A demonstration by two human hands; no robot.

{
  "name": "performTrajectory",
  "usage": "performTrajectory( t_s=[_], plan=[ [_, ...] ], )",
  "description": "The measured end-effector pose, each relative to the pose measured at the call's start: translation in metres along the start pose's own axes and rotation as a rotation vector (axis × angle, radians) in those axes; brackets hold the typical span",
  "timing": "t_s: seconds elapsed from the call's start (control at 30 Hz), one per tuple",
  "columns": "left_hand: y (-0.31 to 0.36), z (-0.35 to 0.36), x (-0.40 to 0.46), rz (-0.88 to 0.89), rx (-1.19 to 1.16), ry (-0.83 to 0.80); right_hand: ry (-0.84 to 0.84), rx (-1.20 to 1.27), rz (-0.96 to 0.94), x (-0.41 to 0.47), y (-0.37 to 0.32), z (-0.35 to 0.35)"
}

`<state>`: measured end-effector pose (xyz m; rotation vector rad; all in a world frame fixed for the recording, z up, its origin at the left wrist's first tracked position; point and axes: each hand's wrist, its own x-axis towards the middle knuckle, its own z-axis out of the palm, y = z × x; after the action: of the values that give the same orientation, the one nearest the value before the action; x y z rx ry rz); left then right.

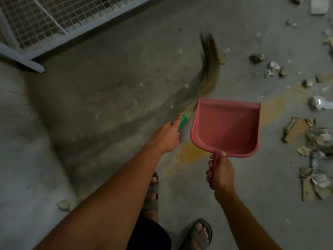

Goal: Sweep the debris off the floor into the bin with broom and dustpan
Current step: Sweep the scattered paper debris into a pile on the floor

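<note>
My left hand (166, 136) grips the green handle of a grass broom (207, 76), index finger laid along it. The broom's bristles curve up and away over the concrete floor and are blurred. My right hand (219, 173) holds the handle of a pink dustpan (227, 127), which is empty and held above the floor, mouth facing away from me. Debris (306, 134) of torn cardboard, crumpled paper and stones lies scattered along the right side. No bin is in view.
A grey wire-mesh metal frame (41, 27) stands at the upper left. Yellow stains (191, 154) mark the floor under the dustpan. My sandalled feet (200, 233) are at the bottom. One stone (64, 204) lies at the lower left.
</note>
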<state>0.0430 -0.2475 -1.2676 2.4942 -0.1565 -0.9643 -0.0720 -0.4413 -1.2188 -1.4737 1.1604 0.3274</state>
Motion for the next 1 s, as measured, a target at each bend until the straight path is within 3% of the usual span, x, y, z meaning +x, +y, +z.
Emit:
performTrajectory(
  t_s=[0.17,0.37,0.53,0.7,1.0],
  plan=[
    [0.005,-0.020,-0.024,0.011,-0.020,0.103,0.057,0.041,0.020,-0.008,-0.019,0.003],
    [-0.010,-0.052,-0.017,-0.179,0.036,0.236,0.050,0.096,0.014,-0.004,-0.055,0.005],
    [-0.010,-0.061,0.040,-0.323,0.137,0.112,0.083,0.103,0.013,0.035,-0.080,0.000],
    [0.052,-0.031,0.093,-0.203,0.203,0.035,0.091,0.179,0.034,0.089,-0.091,-0.032],
    [0.217,0.051,0.158,0.232,0.323,-0.133,0.255,0.383,0.117,0.150,-0.064,-0.147]
  ],
)
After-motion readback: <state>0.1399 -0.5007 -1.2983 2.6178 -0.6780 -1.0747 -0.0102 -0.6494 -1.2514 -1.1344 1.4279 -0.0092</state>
